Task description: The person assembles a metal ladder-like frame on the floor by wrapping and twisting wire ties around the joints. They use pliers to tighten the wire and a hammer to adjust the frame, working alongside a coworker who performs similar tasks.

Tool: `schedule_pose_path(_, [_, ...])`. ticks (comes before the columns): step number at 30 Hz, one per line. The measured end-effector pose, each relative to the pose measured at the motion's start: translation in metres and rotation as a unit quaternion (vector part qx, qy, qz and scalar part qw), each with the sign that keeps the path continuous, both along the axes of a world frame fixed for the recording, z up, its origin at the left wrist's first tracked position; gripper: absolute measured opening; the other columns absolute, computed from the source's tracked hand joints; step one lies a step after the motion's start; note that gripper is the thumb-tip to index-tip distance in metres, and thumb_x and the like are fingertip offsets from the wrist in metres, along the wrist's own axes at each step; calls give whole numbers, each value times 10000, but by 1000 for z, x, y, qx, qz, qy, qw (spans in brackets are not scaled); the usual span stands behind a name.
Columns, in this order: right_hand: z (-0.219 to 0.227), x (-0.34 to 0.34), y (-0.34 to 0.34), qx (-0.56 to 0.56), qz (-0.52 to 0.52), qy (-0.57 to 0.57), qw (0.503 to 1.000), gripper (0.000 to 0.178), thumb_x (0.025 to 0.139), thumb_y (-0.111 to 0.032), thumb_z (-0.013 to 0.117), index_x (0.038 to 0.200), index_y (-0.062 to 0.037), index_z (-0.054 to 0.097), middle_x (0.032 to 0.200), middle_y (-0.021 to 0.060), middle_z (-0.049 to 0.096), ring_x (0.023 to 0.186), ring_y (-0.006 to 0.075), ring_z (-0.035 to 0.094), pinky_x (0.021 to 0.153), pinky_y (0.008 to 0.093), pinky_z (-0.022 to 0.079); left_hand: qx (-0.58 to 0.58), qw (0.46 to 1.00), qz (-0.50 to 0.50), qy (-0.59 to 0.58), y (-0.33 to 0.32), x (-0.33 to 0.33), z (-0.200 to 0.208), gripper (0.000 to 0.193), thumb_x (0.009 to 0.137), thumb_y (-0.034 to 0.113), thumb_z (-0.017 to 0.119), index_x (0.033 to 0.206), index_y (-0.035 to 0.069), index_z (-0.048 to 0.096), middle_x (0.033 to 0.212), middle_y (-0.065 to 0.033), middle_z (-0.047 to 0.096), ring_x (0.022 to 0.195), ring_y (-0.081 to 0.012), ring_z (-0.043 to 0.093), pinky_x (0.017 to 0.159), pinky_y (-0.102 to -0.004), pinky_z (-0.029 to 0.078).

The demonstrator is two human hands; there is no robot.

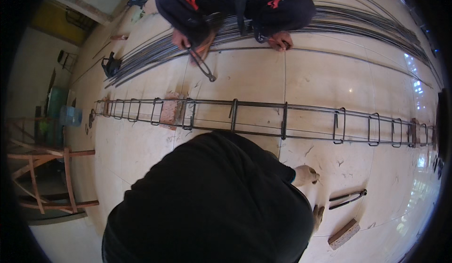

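A dark, bulky shape of my own clothing (207, 206) fills the lower middle and hides most of my arms. From its right edge a pale gloved hand (306, 175) with a blue cuff pokes out; its fingers are mostly turned away, and which of my hands it is I cannot tell. Below it, another pale shape (318, 216) is too covered to make out. Close by on the tiles lie black-handled pincers (348, 199). Beyond me stretches a long rebar cage (259, 133) with several square stirrups around its bars.
Opposite me a person in dark trousers (188, 1) squats, holding pincers (202, 66) over the floor. Behind lies a bundle of steel rods (155, 55). Bricks (170, 110) prop the cage; a loose brick (344, 234) lies lower right. A wooden frame (68, 178) stands left.
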State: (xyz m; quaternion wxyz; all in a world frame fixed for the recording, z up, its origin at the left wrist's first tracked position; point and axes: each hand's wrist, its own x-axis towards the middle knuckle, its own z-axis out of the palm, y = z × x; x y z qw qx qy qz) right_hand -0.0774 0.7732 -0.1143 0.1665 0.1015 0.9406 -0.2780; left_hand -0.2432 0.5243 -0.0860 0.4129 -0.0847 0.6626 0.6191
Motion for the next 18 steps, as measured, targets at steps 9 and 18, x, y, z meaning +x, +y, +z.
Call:
schedule_pose_path(9, [24,-53,73,3,2,-191,982,593,869,-224,754,1384,40,620,1423,275,614,1244,399,650,1022,479,544,-70,971,-74,215,-69,5,4,322,993,388,598,961,97,733,907,-177,742,895,-388,717,802,-507,525])
schedule_pose_path(18, [28,-148,117,87,83,-175,977,508,899,-304,739,1282,26,681,1197,211,726,1095,376,684,942,476,560,-86,898,-119,415,-112,34,-28,220,943,327,704,921,109,719,863,-148,717,861,-408,705,747,-528,542])
